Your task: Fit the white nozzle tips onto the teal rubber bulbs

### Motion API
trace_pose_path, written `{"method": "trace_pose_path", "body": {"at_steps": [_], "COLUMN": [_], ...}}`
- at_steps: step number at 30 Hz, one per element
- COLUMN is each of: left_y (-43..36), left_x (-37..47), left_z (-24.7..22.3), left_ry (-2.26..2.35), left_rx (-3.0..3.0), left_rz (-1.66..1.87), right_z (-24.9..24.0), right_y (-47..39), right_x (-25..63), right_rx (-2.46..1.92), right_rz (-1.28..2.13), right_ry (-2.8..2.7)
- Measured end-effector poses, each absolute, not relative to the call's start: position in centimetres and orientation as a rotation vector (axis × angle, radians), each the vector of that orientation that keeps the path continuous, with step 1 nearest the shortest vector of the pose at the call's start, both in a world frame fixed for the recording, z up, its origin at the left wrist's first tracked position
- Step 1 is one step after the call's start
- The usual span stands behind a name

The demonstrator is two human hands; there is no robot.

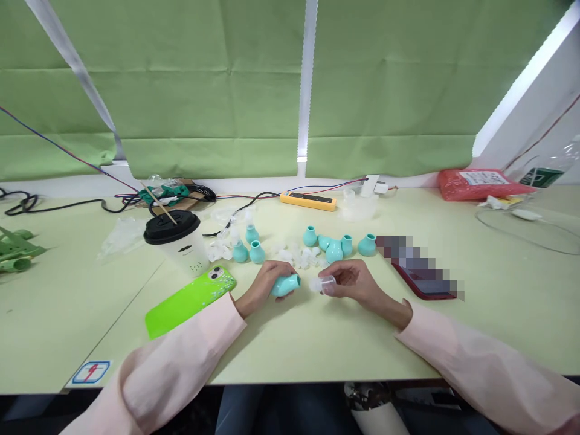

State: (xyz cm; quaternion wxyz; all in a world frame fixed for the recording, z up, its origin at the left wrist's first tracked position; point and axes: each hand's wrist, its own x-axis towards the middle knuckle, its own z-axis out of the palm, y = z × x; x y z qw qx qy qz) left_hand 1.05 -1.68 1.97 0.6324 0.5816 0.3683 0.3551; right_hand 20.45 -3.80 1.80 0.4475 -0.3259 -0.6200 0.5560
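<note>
My left hand [267,283] is closed round a turquoise bulb-shaped bottle [285,285], tilted so that its open neck points right. A small gap away, my right hand [357,281] pinches a clear plastic cap-like piece [327,285] with a whitish end facing the bottle's neck. Behind my hands lies a scatter of small white translucent pieces [303,257]. More turquoise bottles [334,251] stand or lie just beyond my right hand. To the left, a further group of turquoise bottles [256,252] includes some with clear tops.
A lidded paper cup [185,254] with a stick stands left, behind a bright green phone [190,302]. A dark phone [421,290], partly pixelated, lies right. At the back are a yellow power strip [308,201], cables and a red package [480,184].
</note>
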Motion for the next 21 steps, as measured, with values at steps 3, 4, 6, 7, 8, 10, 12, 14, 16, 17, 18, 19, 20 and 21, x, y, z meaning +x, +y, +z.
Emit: {"method": "trace_pose_path", "body": {"at_steps": [3, 4, 6, 7, 8, 10, 12, 14, 16, 17, 18, 19, 20, 21], "left_y": [-2.1, -2.3, -2.6, -2.8, -2.9, -2.9, -2.8, -2.7, -2.6, -2.7, -2.7, -2.7, -2.7, -2.8], "left_x": [1.0, 1.0, 0.9, 0.9, 0.8, 0.8, 0.7, 0.6, 0.6, 0.5, 0.5, 0.5, 0.5, 0.5], "left_z": [1.9, 2.2, 2.8, 3.0, 3.2, 3.4, 3.3, 3.1, 3.1, 3.0, 3.1, 3.1, 3.1, 3.1], "left_ry": [0.805, 0.775, 0.730, 0.722, 0.722, 0.739, 0.759, 0.791, 0.828, 0.842, 0.850, 0.854, 0.852, 0.849], "left_rx": [1.300, 1.297, 1.332, 1.369, 1.408, 1.470, 1.500, 1.531, 1.579, 1.604, 1.623, 1.635, 1.641, 1.642], "left_rz": [0.752, 0.736, 0.679, 0.644, 0.617, 0.601, 0.618, 0.632, 0.636, 0.638, 0.638, 0.636, 0.632, 0.628], "right_z": [1.5, 1.4, 1.2, 1.2, 1.2, 1.2, 1.2, 1.2, 1.2, 1.2, 1.2, 1.1, 1.0, 0.9], "right_y": [-4.0, -4.1, -4.2, -4.3, -4.3, -4.3, -4.3, -4.3, -4.2, -4.2, -4.2, -4.2, -4.2, -4.2], "right_x": [20.3, 20.2, 20.2, 20.2, 20.2, 20.2, 20.2, 20.2, 20.2, 20.2, 20.2, 20.2, 20.2, 20.2], "right_rx": [-0.861, -0.861, -0.856, -0.853, -0.848, -0.827, -0.802, -0.792, -0.793, -0.790, -0.782, -0.772, -0.759, -0.748], "right_rz": [1.118, 1.057, 0.969, 0.937, 0.913, 0.885, 0.856, 0.822, 0.783, 0.758, 0.724, 0.681, 0.630, 0.575], "right_ry": [-1.590, -1.616, -1.651, -1.659, -1.666, -1.698, -1.736, -1.765, -1.790, -1.808, -1.828, -1.852, -1.873, -1.894]}}
